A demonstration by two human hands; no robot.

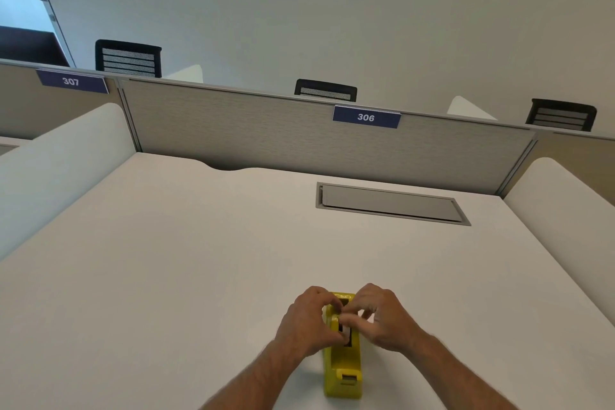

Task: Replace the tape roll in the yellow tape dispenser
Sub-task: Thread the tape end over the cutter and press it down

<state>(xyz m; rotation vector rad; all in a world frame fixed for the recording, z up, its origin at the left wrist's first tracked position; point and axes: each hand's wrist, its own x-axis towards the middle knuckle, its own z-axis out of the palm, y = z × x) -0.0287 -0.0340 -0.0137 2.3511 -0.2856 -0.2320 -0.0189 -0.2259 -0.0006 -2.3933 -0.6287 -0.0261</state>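
Note:
The yellow tape dispenser (342,366) stands lengthwise on the white desk (199,260), its cutter end toward me. My left hand (307,323) grips the dispenser's left side, fingers curled over the top of the roll slot. My right hand (379,316) comes in from the right, its fingertips pinched on a pale tape roll (346,333) sitting in the slot. Most of the roll is hidden by my fingers.
A grey cable hatch (389,203) is set into the desk at the back right. A grey partition (266,136) with a blue "306" label closes the far edge, with white side dividers left and right. Black chair backs show beyond it.

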